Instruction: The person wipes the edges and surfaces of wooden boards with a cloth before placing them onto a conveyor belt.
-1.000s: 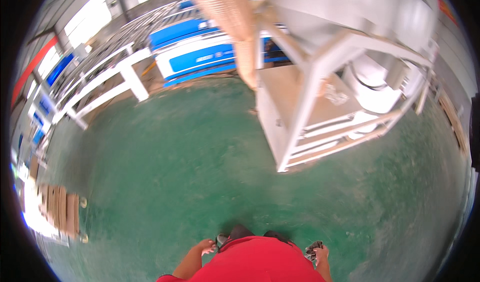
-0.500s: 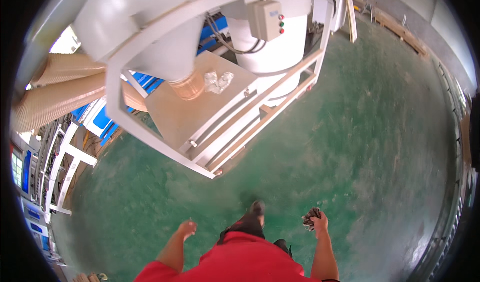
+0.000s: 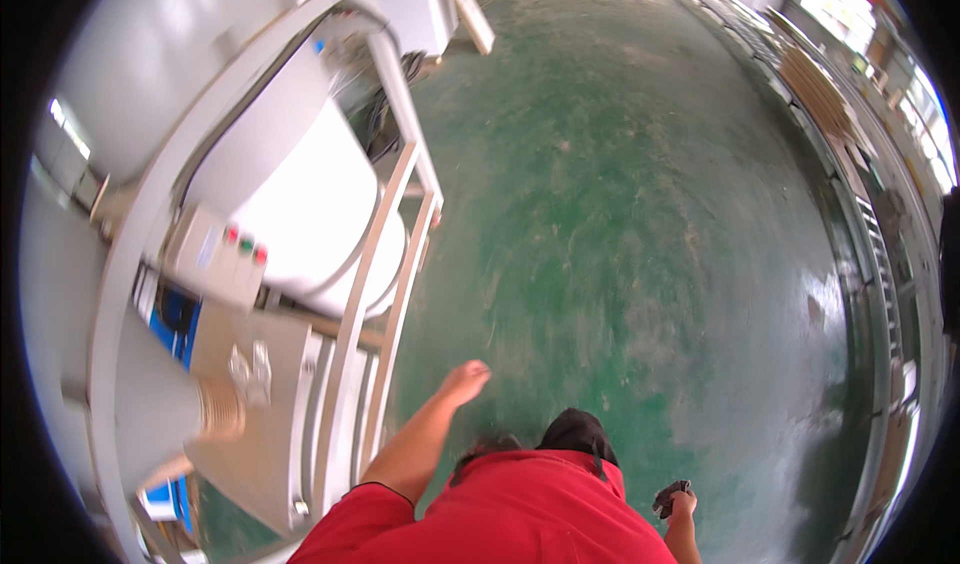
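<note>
Crumpled dark grey-brown fabric bundle is located at the fingertips of the right hand, near the lower edge of the view and to the right of the red short-sleeved shirt. The right hand is closed around one side of the bundle; the free part projects inward, to the left of the fingers. The bundle's long axis is weakly defined because the fabric is bunched; it appears to slant from lower left to upper right.

The left hand is positioned ahead and to the left of the bundle, well apart from it. Its fingers appear curled, with no object visible; whether anything small lies inside the palm cannot be told. The right hand is therefore the nearer hand and the only one in contact with the bundle.

Left of the left hand stands a white-painted metal frame. It carries a beige rectangular control box with red and green buttons, set beside a large white cylindrical container. Bare green painted floor extends ahead of both hands. Along the far right runs a long grey metal roller conveyor, well apart from the right hand.
</note>
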Motion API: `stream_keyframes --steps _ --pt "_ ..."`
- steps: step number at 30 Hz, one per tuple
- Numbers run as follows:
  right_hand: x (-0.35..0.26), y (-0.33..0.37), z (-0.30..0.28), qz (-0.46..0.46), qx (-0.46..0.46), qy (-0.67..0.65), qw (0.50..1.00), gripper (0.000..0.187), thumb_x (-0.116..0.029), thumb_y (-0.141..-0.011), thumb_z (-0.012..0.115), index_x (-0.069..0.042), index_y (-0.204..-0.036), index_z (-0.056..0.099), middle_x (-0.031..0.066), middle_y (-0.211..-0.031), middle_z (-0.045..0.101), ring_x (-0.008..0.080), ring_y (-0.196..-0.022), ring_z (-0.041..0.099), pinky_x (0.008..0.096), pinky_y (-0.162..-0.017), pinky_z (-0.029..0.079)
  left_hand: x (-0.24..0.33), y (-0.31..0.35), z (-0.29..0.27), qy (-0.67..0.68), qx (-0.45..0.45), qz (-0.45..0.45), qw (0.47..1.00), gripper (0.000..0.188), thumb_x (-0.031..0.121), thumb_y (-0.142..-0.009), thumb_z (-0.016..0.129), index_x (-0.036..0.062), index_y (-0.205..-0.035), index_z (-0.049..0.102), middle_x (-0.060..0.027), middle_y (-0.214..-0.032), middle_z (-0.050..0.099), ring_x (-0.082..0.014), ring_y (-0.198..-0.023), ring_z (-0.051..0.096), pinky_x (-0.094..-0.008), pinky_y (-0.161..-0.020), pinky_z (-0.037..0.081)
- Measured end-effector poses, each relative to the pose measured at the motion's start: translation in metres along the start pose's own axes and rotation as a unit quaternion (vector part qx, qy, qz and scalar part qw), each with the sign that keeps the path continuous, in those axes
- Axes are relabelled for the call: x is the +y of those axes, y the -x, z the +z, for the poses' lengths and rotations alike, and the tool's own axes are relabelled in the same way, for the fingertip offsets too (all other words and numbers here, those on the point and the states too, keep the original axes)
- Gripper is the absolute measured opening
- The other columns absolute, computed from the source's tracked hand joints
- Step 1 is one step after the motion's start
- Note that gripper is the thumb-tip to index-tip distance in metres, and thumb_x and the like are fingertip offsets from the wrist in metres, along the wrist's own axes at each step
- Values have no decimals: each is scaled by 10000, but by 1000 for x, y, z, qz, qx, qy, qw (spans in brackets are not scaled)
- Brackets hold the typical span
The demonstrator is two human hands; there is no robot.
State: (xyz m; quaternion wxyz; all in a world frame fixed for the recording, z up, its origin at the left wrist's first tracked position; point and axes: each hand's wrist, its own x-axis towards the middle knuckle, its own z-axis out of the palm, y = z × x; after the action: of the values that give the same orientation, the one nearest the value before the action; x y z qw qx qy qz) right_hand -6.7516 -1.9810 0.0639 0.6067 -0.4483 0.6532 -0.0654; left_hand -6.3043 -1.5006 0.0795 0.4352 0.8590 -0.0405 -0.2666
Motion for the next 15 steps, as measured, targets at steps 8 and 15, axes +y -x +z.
stream_keyframes --steps 8,15 --pt "-52 -141 242 -108 -75 302 944 443 8 -600 741 37 -1039 693 113 -912 711 249 -872 689 391 -772 563 185 -292 -52 14 -66 127 990 302 324 -949 630 40 -1051 637 -130 -963 703 -256 -919 673 -381 -808 521" --pt "-379 -218 462 -170 -135 361 907 325 66 -665 591 29 -979 667 134 -871 696 269 -750 690 411 -631 555 -35 -335 -161 -406 -79 -76 907 190 144 -863 547 47 -916 702 -201 -991 692 -384 -963 658 -489 -836 536"
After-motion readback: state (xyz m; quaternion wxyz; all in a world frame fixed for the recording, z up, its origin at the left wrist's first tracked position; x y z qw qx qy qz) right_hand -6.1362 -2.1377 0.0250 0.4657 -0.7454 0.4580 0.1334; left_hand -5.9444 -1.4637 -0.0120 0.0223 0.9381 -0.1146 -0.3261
